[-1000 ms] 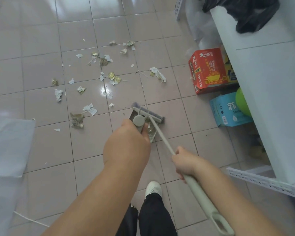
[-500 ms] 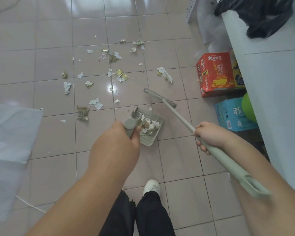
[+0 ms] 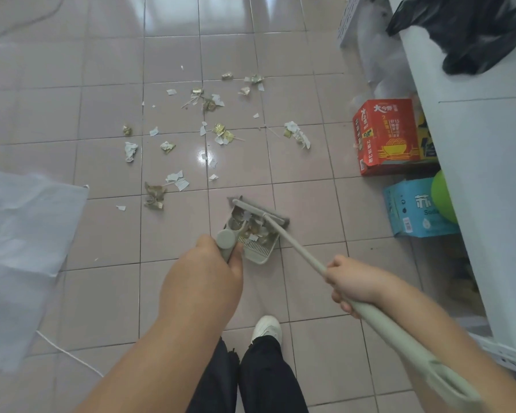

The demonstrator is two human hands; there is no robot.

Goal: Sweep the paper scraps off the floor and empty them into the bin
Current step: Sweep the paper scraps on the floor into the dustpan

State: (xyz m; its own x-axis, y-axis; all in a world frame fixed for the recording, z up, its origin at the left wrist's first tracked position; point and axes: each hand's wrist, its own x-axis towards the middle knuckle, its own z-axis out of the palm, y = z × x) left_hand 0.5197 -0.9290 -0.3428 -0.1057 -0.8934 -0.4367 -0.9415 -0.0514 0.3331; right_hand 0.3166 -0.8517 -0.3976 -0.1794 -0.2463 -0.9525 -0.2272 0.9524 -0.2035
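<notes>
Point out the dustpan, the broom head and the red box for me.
dustpan (image 3: 258, 254): head view, on its ribbed rear wall.
broom head (image 3: 261, 210): head view, on the grey bar at the dustpan's mouth.
red box (image 3: 385, 135): head view, on its printed top face.

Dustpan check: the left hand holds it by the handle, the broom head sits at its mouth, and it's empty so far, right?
Not quite. The head view shows the dustpan already holds a pile of paper scraps; it is not empty. The rest stands: the left hand grips its handle and the broom head sits at its mouth, with the right hand on the broom handle.
</notes>
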